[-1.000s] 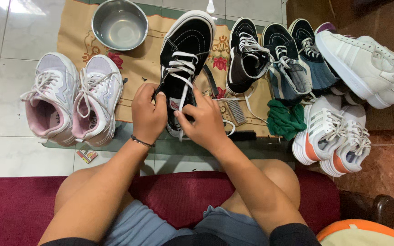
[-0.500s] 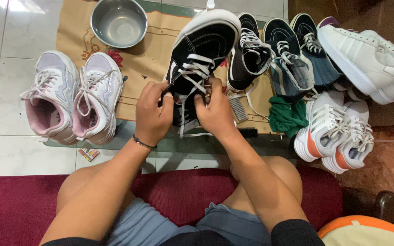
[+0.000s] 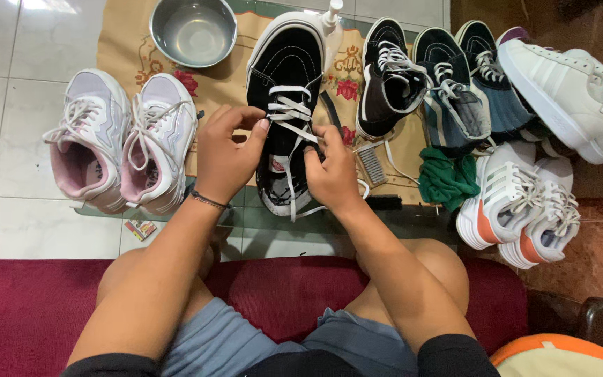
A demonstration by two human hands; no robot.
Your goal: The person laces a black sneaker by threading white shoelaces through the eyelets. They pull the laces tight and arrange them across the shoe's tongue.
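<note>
Both hands are working on the black high-top shoe (image 3: 286, 84), which is lying on the patterned mat (image 3: 116, 42) in front of my knees, its toe pointing away from me. My left hand (image 3: 226, 155) is resting against the left side of the shoe, the fingers bent, and the fingertips are pinching the white lace (image 3: 289, 112) near the upper eyelets. My right hand (image 3: 331, 171) is closing around the right side of the shoe, and its fingers are also gripping a lace strand, but they are curling inward so I cannot see exactly how the strand is passing between them. The heel part of the shoe is partly hidden behind my right hand. A white bottle (image 3: 331, 21) is standing just behind the shoe's toe, and its top is cut off by the picture edge. A steel bowl (image 3: 193, 29) is sitting on the mat to the left of the toe, also cut at the top. Two pink and white sneakers (image 3: 116, 139) are lying near my left hand. On the right, a small brush (image 3: 370, 164) is lying just beside my right hand, then a green cloth (image 3: 448, 178), dark sneakers (image 3: 430, 77) and white sneakers (image 3: 525, 202); these pairs are overlapping, so it is hard to make out their outlines.
</note>
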